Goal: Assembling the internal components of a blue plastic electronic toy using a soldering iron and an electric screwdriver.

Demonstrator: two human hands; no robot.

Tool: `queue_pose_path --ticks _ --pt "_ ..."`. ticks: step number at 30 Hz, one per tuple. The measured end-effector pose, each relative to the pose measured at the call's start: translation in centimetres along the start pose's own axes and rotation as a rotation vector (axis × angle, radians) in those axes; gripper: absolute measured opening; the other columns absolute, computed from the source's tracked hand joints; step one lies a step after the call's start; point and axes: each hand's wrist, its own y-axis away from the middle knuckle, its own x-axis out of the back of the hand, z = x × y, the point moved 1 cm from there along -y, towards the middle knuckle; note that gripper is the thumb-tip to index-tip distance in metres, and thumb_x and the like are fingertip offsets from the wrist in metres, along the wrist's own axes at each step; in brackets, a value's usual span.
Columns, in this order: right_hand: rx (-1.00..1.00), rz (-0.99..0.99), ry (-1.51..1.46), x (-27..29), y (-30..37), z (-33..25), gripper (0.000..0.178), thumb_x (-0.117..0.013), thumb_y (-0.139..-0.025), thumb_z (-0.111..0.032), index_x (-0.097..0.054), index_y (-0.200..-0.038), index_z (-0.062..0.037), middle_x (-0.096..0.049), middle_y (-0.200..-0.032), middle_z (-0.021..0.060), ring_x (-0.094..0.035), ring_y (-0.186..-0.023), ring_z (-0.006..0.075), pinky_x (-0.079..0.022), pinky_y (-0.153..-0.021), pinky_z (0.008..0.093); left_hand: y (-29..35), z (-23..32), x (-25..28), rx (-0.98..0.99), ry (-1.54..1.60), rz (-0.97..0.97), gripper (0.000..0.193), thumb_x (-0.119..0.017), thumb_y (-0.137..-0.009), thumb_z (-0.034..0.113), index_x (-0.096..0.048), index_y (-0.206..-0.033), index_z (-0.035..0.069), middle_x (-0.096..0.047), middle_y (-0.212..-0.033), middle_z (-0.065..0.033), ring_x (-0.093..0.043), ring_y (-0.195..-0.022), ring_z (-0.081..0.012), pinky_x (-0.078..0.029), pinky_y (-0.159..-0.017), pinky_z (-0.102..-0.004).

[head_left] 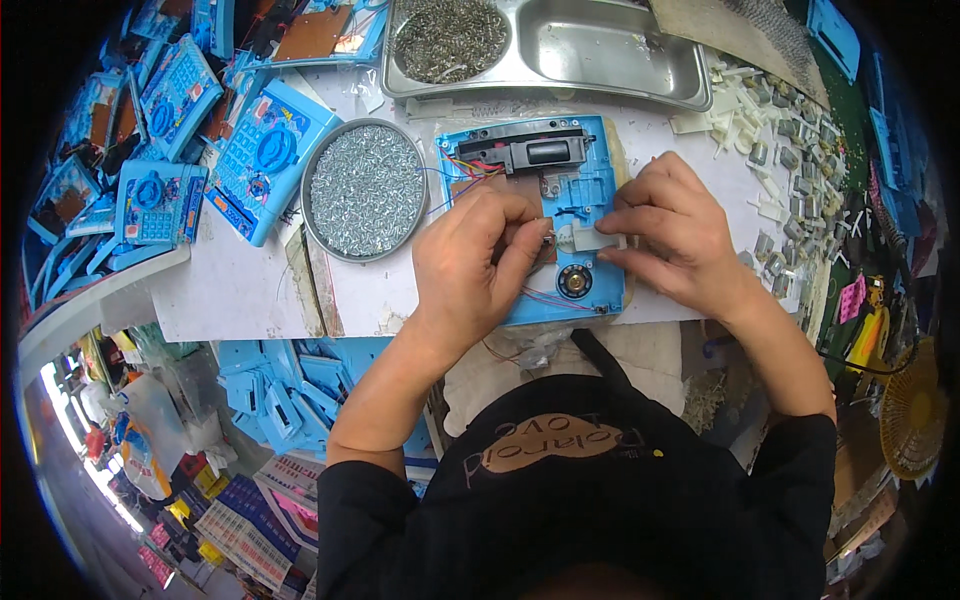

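Observation:
An open blue plastic toy housing [600, 290] lies on the table before me. In it are a black module [548, 152], a brown circuit board [525, 187], thin coloured wires and a round black speaker [574, 282]. My right hand [680, 235] is closed, its thumb and fingers pinching a small whitish-grey part [588, 239] above the housing's middle. My left hand [470, 255] is closed at that part's left side, over the circuit board. Whatever lies between its thumb and forefinger is too small to name.
Left of the housing stands a round tray [308, 190] of small silver screws. Behind is a steel tray [612, 92] with more small metal pieces. Blue toy shells [262, 160] pile up at left. White plastic parts and small silver motors [790, 155] lie scattered at right.

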Motion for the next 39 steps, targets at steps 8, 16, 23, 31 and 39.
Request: queue_pose_path --ticks 8,16,23,31,39 --pt "-0.105 -0.084 -0.021 -1.3 -0.6 -0.3 0.031 -0.085 -0.072 -0.013 -0.071 -0.098 -0.0056 -0.064 -0.101 0.0105 -0.057 -0.095 0.0321 -0.048 -0.082 0.0409 -0.1 0.2 0.1 -0.002 -0.036 -0.006 0.011 -0.075 -0.086 0.003 -0.065 -0.091 0.004 -0.064 -0.079 -0.0090 -0.062 -0.061 -0.0213 -0.048 -0.056 -0.0322" --pt "-0.149 0.034 -0.106 1.7 1.3 -0.1 0.031 -0.083 -0.078 -0.014 -0.073 -0.106 -0.0069 -0.065 -0.112 0.0096 -0.060 -0.106 0.0301 -0.049 -0.090 0.0391 0.0 -0.3 0.1 0.022 0.046 -0.067 0.013 -0.072 -0.087 0.000 -0.064 -0.097 0.001 -0.064 -0.083 -0.0082 -0.051 -0.060 -0.0138 -0.041 -0.056 -0.0263" --pt "-0.618 0.053 0.933 15.1 4.8 11.1 0.027 -0.073 -0.078 -0.008 -0.075 -0.105 -0.0082 -0.068 -0.108 0.0136 -0.058 -0.110 0.0350 -0.049 -0.095 0.0415 -0.4 1.3 0.6 0.073 0.196 -0.088 0.021 -0.073 -0.088 0.001 -0.064 -0.107 -0.001 -0.063 -0.084 -0.0063 -0.046 -0.061 -0.0098 -0.037 -0.057 -0.0230" --pt "-0.501 0.039 0.734 12.5 2.4 3.0 0.022 -0.076 -0.081 -0.015 -0.073 -0.102 -0.0128 -0.067 -0.080 0.0117 -0.063 -0.085 0.0335 -0.046 -0.088 0.0449 -8.0 5.9 -2.2 -0.098 0.003 -0.254 0.020 -0.077 -0.087 0.015 -0.069 -0.101 0.002 -0.064 -0.079 -0.0108 -0.059 -0.057 -0.0278 -0.047 -0.055 -0.0383" --pt "-0.267 0.182 0.508 8.5 2.9 -2.3 0.024 -0.078 -0.084 -0.013 -0.072 -0.108 -0.0112 -0.070 -0.078 0.0103 -0.067 -0.071 0.0275 -0.051 -0.096 0.0462 -13.5 6.0 -5.7 0.072 0.174 -0.733 0.018 -0.068 -0.095 0.016 -0.067 -0.086 0.000 -0.059 -0.067 -0.0015 -0.050 -0.064 -0.0080 -0.043 -0.057 -0.0279"
